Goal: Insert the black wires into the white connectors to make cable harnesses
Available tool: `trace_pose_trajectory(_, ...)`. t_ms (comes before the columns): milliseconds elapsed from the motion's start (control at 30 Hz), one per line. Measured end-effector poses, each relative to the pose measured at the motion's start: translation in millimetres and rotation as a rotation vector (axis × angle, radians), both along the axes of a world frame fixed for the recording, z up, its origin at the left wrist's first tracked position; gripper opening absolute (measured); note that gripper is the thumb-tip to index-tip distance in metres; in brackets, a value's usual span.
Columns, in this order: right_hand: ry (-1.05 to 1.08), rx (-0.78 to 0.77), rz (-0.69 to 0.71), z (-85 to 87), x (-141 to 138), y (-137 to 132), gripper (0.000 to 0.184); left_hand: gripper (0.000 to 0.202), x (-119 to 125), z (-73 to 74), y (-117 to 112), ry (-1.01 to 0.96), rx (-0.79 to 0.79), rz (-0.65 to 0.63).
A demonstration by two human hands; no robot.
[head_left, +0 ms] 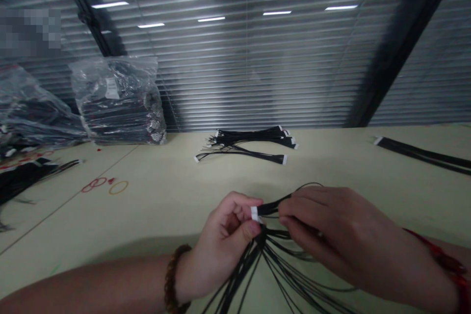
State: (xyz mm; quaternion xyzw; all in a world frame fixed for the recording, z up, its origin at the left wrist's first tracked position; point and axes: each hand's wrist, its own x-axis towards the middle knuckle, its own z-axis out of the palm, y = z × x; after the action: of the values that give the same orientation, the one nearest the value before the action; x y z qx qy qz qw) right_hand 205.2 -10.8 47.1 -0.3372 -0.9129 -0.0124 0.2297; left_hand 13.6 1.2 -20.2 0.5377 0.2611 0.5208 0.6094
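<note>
Black wires (pixel 261 240), harness pile (pixel 253 135) beyond, plastic bags (pixel 118 117) leftward

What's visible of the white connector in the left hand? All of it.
The white connector is a small, blocky piece, plastic by its look, pinched between the thumb and fingers of the left hand above the pale table. Black wires extend from its right side toward the right hand. Another white edge shows by the thumb; whether it belongs to the same piece is unclear. Pins and markings can't be made out.
</note>
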Motion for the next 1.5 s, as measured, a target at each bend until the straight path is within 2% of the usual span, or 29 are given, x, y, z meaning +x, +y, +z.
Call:
trace_pose_trajectory(133, -0.009, -0.018, 0.003, -5.0, -5, 3, 0.02, 0.024, 2, -2.1, 0, 0.011, -0.027, -0.007)
trace_pose_trajectory(300, 0.039, -0.021, 0.021, -16.1, -10, 6, 0.021, 0.02, 2, -2.8, -1, 0.025, -0.042, -0.015)
trace_pose_trajectory(400, 0.038, 0.031, 0.057, -21.0, -10, 7, 0.022, 0.02, 2, -2.8, -1, 0.006, -0.066, -0.048)
trace_pose_trajectory(600, 0.034, 0.1, 0.07, -24.8, -11, 7, 0.021, 0.019, 2, -2.9, 0, 0.022, -0.087, -0.028)
trace_pose_trajectory(700, -0.004, 0.136, 0.085, -23.4, -11, 7, 0.019, 0.02, 3, 0.3, 1, 0.041, -0.072, -0.023)
trace_pose_trajectory(867, -0.051, 0.334, -0.073, -8.2, -8, -1, 0.014, 0.025, 5, 15.2, 2, 0.077, -0.077, 0.119)
trace_pose_trajectory(933, -0.031, 0.263, -0.093, -3.6, -6, -9, 0.019, 0.027, 5, 19.5, 2, 0.082, -0.09, 0.155)
trace_pose_trajectory(1000, -0.06, 0.075, -0.105, -4.0, -7, -15, 0.022, 0.028, 5, 19.7, 2, 0.073, -0.087, 0.174)
trace_pose_trajectory(1067, -0.106, -0.099, -0.144, -8.6, -11, -17, 0.021, 0.029, 4, 15.9, 3, 0.063, -0.068, 0.163)
trace_pose_trajectory(1133, -0.113, -0.191, -0.175, -14.3, -16, -14, 0.021, 0.027, 3, 10.3, 5, 0.053, -0.044, 0.134)
trace_pose_trajectory(1233, -0.076, -0.255, -0.173, -19.3, -21, -7, 0.02, 0.026, 2, 3.7, 6, 0.059, -0.042, 0.099)
trace_pose_trajectory(1400, -0.022, -0.278, -0.137, -19.6, -23, -4, 0.017, 0.024, 4, 0.5, 5, 0.01, -0.042, 0.107)
trace_pose_trajectory(1500, 0.009, -0.323, -0.184, -17.0, -21, -1, 0.012, 0.023, 6, -1.9, 7, -0.019, -0.036, 0.123)
